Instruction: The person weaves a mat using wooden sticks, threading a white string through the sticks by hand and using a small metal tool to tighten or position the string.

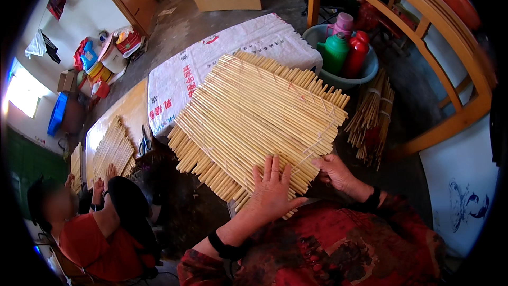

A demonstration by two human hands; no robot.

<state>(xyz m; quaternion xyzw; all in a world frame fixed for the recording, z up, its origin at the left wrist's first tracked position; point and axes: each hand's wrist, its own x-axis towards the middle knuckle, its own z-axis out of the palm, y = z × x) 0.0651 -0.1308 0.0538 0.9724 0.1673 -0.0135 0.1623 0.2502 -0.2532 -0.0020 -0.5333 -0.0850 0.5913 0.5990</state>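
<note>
A large mat of straw-coloured stalks (254, 116), laid side by side and tied with thin thread, lies in front of me. More stalks (198, 167) stick out beneath it along its left and far edges. My left hand (272, 193) rests flat on the mat's near part, fingers stretched out and spread. At the near right corner, my right hand (341, 176) is closed on the mat's edge, its thumb towards the top and its other fingers partly hidden. Pale thread (317, 140) runs across the stalks close to that corner.
Beneath the mat's far side is a printed white sack sheet (177, 82). Scissors (144, 142) lie left, near another person (95, 228) handling a smaller stalk mat (112, 151). A basin (369, 74) with flasks, stalk bundles (370, 116) and a wooden frame (450, 63) stand right.
</note>
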